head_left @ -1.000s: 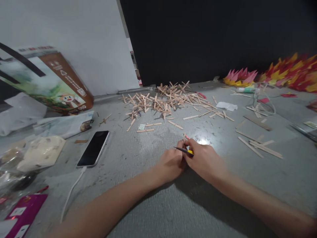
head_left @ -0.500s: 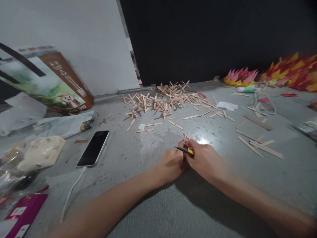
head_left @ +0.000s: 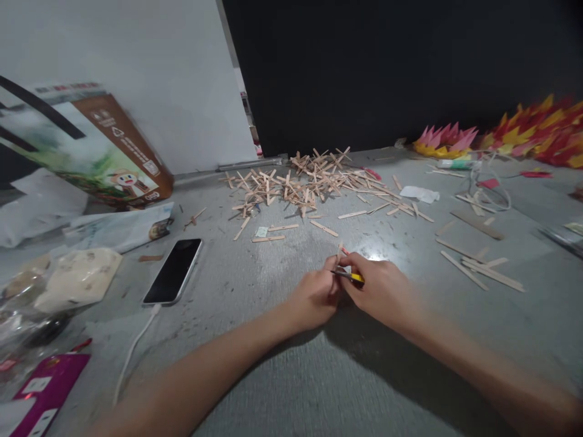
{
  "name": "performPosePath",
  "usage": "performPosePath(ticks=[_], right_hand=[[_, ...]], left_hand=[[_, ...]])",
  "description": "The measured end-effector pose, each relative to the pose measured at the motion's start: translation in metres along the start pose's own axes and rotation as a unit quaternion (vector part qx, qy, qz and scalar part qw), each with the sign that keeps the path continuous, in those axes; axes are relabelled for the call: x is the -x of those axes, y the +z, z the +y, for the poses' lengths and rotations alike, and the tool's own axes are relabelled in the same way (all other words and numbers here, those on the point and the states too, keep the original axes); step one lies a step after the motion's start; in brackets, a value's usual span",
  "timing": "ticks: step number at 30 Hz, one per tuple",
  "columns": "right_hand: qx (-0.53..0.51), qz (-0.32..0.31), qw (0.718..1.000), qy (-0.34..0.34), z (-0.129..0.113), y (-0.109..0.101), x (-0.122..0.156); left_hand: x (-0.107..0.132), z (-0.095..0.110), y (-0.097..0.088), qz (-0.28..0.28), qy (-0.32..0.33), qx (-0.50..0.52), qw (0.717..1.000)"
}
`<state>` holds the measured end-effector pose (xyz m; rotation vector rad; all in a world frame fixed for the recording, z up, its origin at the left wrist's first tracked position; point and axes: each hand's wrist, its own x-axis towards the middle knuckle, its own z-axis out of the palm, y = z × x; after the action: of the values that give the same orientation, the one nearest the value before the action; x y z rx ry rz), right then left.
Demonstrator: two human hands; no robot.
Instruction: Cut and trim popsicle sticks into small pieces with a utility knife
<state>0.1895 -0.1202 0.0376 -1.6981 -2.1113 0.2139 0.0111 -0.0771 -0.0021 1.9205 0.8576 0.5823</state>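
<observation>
My left hand (head_left: 314, 297) is closed around a small wooden craft stick (head_left: 339, 252), whose tip pokes up between both hands. My right hand (head_left: 380, 288) grips a pointed knife (head_left: 356, 277) with a dark blade and a yellow part on its handle. The blade points left, across the left fingers and close to the stick. A small red piece (head_left: 345, 250) shows above the right fingertips; what it belongs to is hidden. Both hands meet low over the grey table (head_left: 273, 376), and the fingers hide most of the stick.
Crossed craft sticks (head_left: 296, 188) form a pile at the back, and loose sticks (head_left: 492, 273) lie right. A phone (head_left: 173, 271) with a white cable lies left, near a paper bag (head_left: 122, 152) and plastic packets (head_left: 77, 282). Red and yellow paper shapes (head_left: 542, 133) stand far right.
The knife has shifted slightly right, and its blade tip now sits by the left fingers. More of the wooden stick shows above the hands.
</observation>
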Motion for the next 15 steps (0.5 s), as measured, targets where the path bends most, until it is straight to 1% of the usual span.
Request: performPosePath(ticks=[3,6,11,15], right_hand=[[0.007,0.018,1.000,-0.020,0.005,0.002,0.001],[0.005,0.027,0.999,-0.041,0.010,0.006,0.001],[-0.010,0.038,0.998,-0.056,0.014,0.009,0.000],[-0.022,0.033,0.998,-0.051,0.011,0.006,0.000]], left_hand=[[-0.001,0.002,-0.004,-0.004,-0.023,0.048,0.999],[-0.001,0.004,-0.007,-0.007,-0.040,0.073,0.997],[0.001,0.007,-0.009,-0.018,-0.013,0.081,0.996],[0.001,0.007,-0.007,-0.016,-0.003,0.053,0.998]])
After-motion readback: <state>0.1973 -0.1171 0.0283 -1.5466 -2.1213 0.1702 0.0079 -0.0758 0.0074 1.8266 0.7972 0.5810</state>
